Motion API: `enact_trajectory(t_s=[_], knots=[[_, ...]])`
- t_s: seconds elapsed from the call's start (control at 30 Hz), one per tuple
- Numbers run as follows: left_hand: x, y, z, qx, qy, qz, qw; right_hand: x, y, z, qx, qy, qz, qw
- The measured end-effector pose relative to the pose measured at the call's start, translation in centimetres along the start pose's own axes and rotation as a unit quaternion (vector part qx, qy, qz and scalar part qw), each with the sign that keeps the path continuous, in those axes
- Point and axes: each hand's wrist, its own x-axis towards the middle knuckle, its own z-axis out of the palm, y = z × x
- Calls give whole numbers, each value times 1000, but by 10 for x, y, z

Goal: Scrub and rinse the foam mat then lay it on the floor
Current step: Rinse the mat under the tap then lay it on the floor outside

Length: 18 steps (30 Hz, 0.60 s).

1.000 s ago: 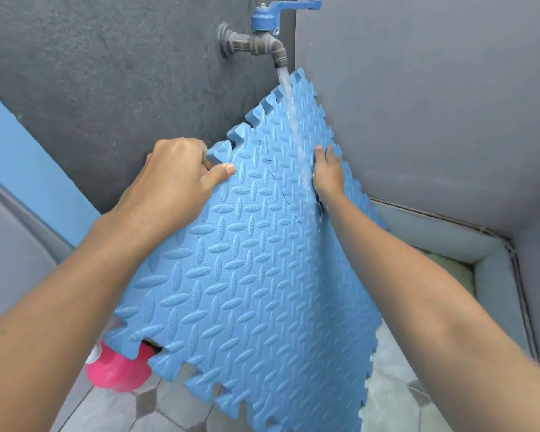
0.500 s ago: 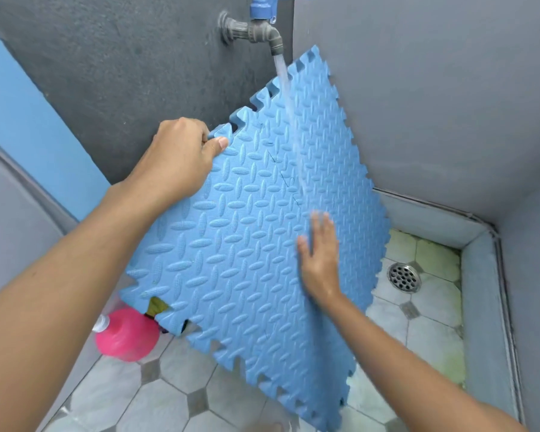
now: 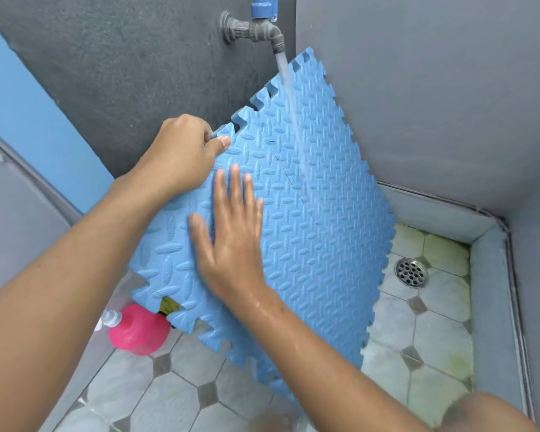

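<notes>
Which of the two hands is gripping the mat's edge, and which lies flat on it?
The left hand pinches a tab on the foam mat's upper edge; the right hand lies open, fingers spread, on its textured face.

Pink bottle (image 3: 139,333) on tiled floor (image 3: 181,391); round drain (image 3: 411,272) nr corner; grey tap (image 3: 256,28) w/ blue handle

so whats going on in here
A person is rinsing a blue foam mat under a running tap in a tiled wash corner. The left hand grips the mat's toothed upper edge and holds it tilted off the floor, so the water runs down its textured face. The right hand lies flat and open on that face, wet. A pink bottle lies on the floor below the mat, and a drain sits to the right.
</notes>
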Motion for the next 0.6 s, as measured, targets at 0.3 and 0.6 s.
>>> enact_trajectory(t_s=[0.3,0.6], knots=[[1,-9,11,-9,-2,-6,1000,-135,210,-37,-69,-61,272,958],[1,-4,5,-42,-10,-24,999,92,155,-133,42,-37,343,938]])
